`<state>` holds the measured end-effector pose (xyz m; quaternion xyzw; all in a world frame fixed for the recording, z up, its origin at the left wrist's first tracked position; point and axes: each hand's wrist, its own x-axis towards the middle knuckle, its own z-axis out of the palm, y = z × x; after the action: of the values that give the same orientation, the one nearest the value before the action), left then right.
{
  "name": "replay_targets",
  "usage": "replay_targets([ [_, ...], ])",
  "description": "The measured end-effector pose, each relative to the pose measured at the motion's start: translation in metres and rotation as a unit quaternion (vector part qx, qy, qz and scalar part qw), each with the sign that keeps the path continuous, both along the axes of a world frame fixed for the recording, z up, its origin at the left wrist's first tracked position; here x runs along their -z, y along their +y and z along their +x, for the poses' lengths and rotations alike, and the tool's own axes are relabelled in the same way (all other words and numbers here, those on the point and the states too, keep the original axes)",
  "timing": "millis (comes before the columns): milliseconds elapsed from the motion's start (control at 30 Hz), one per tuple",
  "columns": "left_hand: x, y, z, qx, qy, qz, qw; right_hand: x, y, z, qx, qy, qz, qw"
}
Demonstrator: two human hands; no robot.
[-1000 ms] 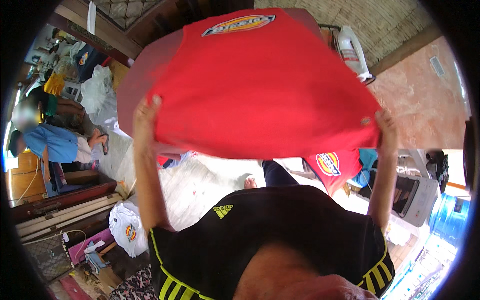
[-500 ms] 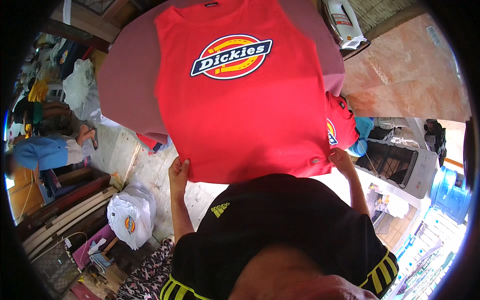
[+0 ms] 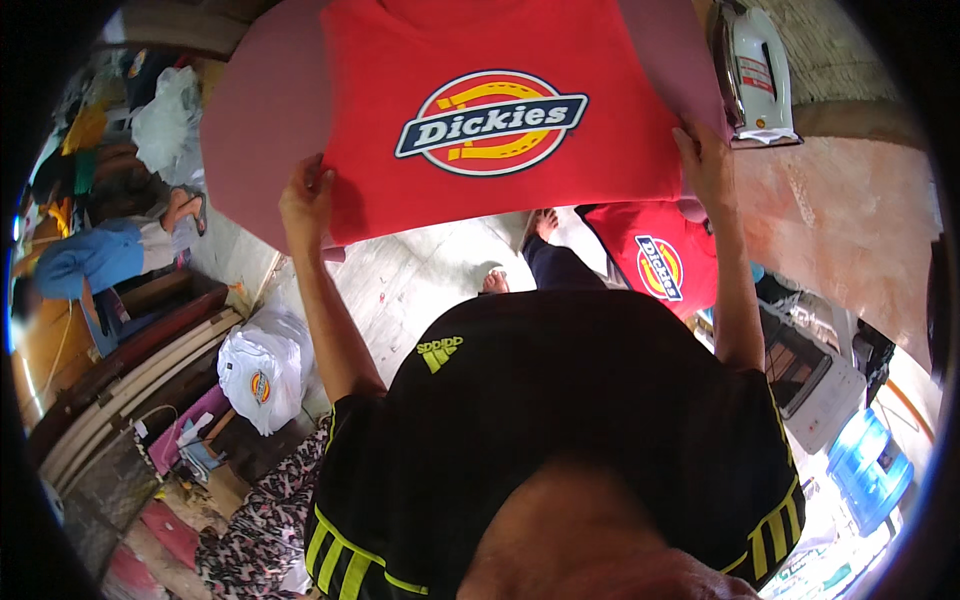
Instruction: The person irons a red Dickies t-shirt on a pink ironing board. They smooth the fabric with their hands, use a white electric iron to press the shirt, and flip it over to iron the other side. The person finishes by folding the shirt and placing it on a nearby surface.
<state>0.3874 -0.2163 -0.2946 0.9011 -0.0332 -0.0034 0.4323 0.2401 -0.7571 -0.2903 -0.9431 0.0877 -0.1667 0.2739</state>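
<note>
The place looks like a small garment workshop: a red printed shirt (image 3: 500, 130) is spread over a maroon-covered board (image 3: 262, 130), a clothes iron (image 3: 762, 80) stands at the far right, and a white printed shirt (image 3: 262, 365) lies bundled at the near left.

Down we peer from the wearer's head, one wide fisheye, close above the black shirt (image 3: 580, 390), facing the surface (image 3: 262, 150) beyond.

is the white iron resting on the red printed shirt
No, the white iron is to the right of the red printed shirt, with maroon cloth between them.
</note>
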Motion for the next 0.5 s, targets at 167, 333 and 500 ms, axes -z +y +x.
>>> replay_targets([
  [167, -0.013, 0.01, 0.0, 0.034, 0.075, -0.033, 0.996, 0.0, -0.004, 0.005, 0.042, 0.092, 0.117, 0.988],
  [333, -0.009, 0.029, 0.0, 0.013, 0.072, -0.072, 0.995, -0.018, -0.01, 0.011, 0.069, 0.135, 0.149, 0.977],
  [500, -0.009, 0.025, 0.014, 0.038, 0.113, 0.044, 0.992, -0.016, -0.015, 0.015, 0.048, 0.135, 0.099, 0.985],
])
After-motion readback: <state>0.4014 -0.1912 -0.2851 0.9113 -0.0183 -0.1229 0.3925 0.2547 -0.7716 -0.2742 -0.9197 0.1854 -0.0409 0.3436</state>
